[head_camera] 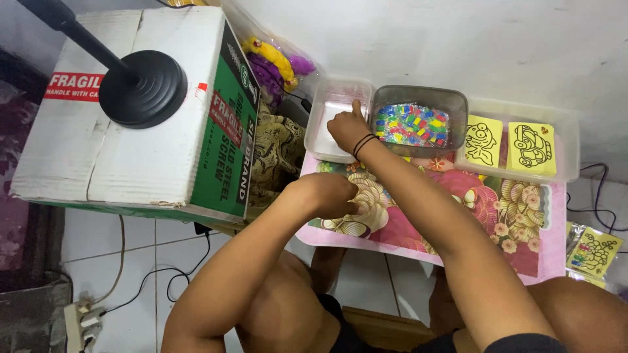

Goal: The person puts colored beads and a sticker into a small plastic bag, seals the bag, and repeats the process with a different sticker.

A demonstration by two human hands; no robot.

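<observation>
Your right hand (348, 129) reaches into the clear empty tray (330, 124), fingers curled together with the knuckles up, so you cannot tell whether anything is pinched underneath; a dark band sits around that wrist. The tray stands at the far left corner of the worktop (553, 216), a small pink surface with a floral pattern, and touches the grey tub (458, 104) just to its right. That tub is filled with small packets of many colours (412, 124), blue, pink, yellow and green mixed together. Further right, a second clear tray (569, 124) holds two yellow cards, one with a black outline of a fish (483, 140) and one with an outline of a car (531, 148), lying side by side. Your left hand (327, 195) rests closed in a loose fist on the near left edge of the worktop, holding nothing that shows. To the left of the worktop stands a large cardboard box (131, 157) with green and white sides, and a black round stand base (142, 88) sits on top of it. Between box and wall lies a clear bag with purple and yellow stuff (278, 65). On the tiled floor at lower left a power strip (82, 320) trails cables.
</observation>
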